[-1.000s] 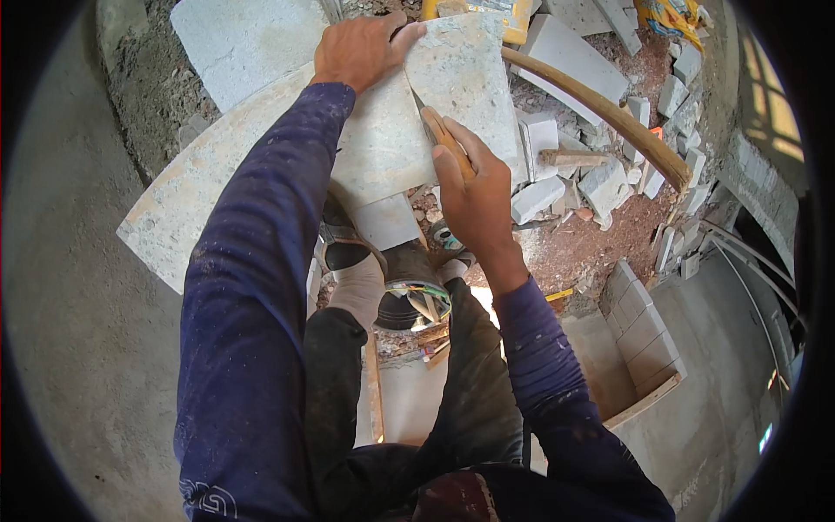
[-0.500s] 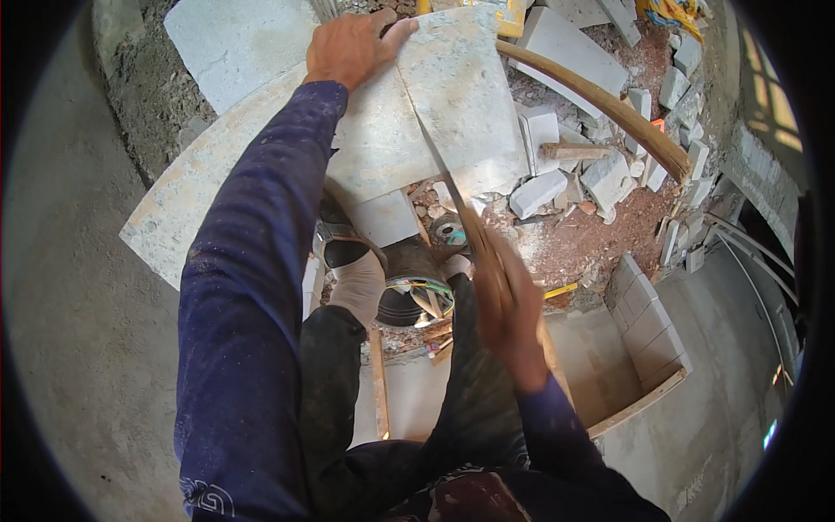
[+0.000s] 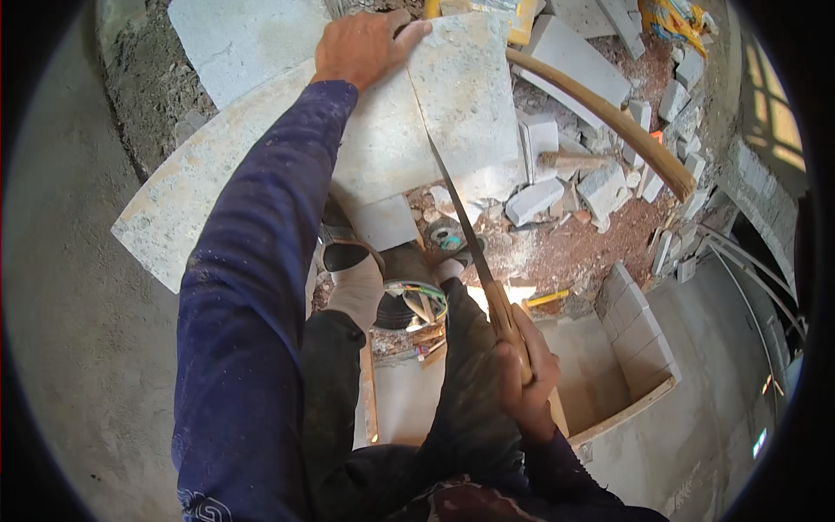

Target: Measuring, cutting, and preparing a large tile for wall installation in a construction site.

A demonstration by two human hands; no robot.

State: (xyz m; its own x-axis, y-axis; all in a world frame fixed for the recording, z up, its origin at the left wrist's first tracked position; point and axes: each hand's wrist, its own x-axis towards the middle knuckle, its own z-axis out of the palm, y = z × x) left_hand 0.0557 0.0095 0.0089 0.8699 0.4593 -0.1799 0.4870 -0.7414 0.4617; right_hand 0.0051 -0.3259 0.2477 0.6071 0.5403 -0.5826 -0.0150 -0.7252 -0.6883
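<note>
A long pale aerated-concrete block [image 3: 383, 139] lies across the upper middle, a thin cut line running in from its far edge. My left hand [image 3: 365, 48] presses on its far side, fingers curled over the edge and thumb on top beside the line. My right hand [image 3: 528, 374] is wrapped round the wooden handle of a handsaw [image 3: 467, 228]. The narrow blade points away from me, its tip at the cut line; most of it shows below the block's near edge.
Broken block pieces [image 3: 604, 187] litter the reddish rubble at right, beneath a curved wooden handle [image 3: 609, 109]. Between my feet stands a dark bucket [image 3: 409, 304] holding tools. A white trough [image 3: 639, 335] sits at lower right, and another pale slab [image 3: 243, 48] lies at upper left.
My right hand has drawn the saw back toward me and slightly right, so more of the blade shows. My left hand stays at the same spot on the block.
</note>
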